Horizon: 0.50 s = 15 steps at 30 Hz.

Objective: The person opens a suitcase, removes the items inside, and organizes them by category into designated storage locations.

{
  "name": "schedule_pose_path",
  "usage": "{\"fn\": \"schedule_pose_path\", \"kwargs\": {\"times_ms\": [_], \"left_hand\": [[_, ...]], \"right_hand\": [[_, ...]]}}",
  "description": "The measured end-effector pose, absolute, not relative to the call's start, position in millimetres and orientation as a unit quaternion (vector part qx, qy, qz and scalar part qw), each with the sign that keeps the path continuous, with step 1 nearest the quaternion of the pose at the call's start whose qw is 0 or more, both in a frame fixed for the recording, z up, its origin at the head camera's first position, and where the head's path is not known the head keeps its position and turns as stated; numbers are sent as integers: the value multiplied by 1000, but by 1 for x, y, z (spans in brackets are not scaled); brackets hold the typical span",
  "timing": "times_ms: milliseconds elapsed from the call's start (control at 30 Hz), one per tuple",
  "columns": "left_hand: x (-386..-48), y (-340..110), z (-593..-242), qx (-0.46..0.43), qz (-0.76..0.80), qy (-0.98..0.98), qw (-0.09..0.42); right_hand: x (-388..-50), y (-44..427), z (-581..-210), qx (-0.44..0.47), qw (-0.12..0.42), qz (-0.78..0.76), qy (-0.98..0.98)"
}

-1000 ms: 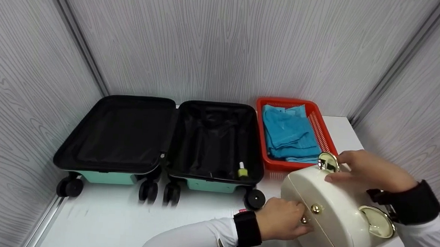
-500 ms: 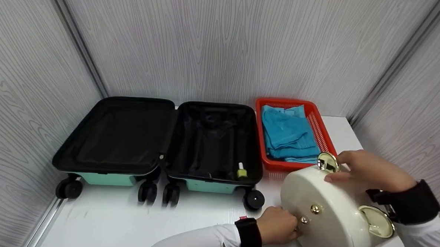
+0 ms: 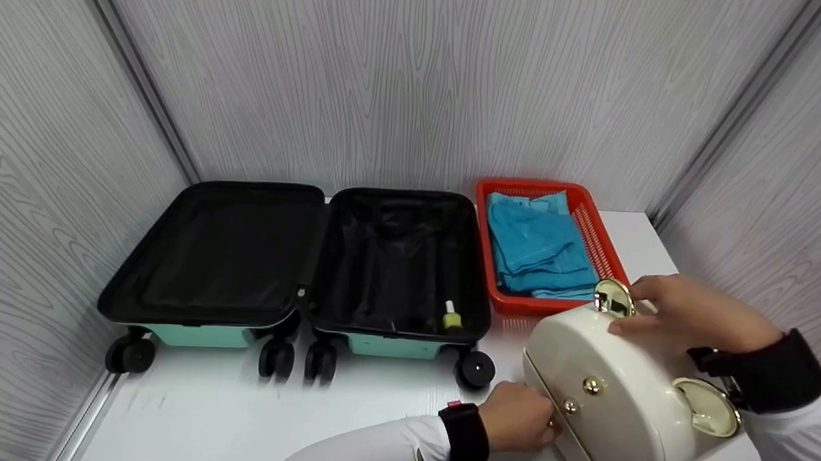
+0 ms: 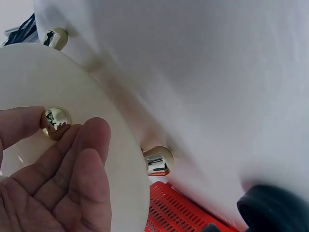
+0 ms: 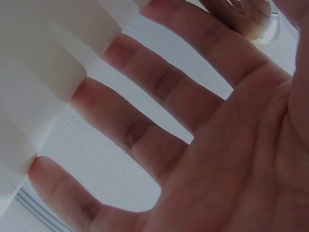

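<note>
A glossy cream box [image 3: 614, 412] with a rounded outline, gold knobs on its front and gold fittings on its side stands at the right front of the table. A thin seam runs across its front. My left hand [image 3: 517, 417] pinches a gold knob [image 4: 57, 118] between thumb and fingertips. Two more knobs, an upper knob [image 3: 591, 385] and a middle knob [image 3: 570, 406], show above it. Beside a gold fitting [image 3: 614, 297], my right hand [image 3: 698, 316] steadies the box. In the right wrist view its spread fingers [image 5: 164, 89] touch the cream surface with their tips.
An open mint suitcase with black lining [image 3: 402, 258] lies left of centre on its wheels. A small green bottle with a white top [image 3: 452, 317] is inside. Behind the box, a red basket [image 3: 600, 242] holds folded blue cloths [image 3: 538, 239].
My left hand has shifted from the middle knob to the lowest one. Half a second ago the front looked flush; now a seam shows across it. My right hand has stayed in place.
</note>
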State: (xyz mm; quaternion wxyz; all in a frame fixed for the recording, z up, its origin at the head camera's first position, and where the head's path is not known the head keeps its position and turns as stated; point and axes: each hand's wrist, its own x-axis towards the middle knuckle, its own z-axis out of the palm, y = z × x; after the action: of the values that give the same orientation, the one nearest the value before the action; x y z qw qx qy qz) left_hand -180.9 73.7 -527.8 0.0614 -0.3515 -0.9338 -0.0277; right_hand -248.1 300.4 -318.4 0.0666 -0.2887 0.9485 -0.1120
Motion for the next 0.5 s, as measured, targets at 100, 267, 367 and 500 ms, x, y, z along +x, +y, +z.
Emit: {"fn": "schedule_pose_path", "kwargs": {"times_ms": [100, 267, 367, 500], "left_hand": [[-178, 67, -528, -358, -20, -931, 70], [-170, 53, -528, -378, -9, -922, 87], [-166, 43, -527, -387, -6, -918, 80], [-162, 30, -526, -393, -1, -917, 67]], "right_hand": [[-248, 300, -319, -286, 74, -116, 948], [-248, 306, -321, -287, 70, -125, 947], [-248, 311, -320, -276, 69, -131, 950], [-250, 315, -318, -257, 77, -129, 955]]}}
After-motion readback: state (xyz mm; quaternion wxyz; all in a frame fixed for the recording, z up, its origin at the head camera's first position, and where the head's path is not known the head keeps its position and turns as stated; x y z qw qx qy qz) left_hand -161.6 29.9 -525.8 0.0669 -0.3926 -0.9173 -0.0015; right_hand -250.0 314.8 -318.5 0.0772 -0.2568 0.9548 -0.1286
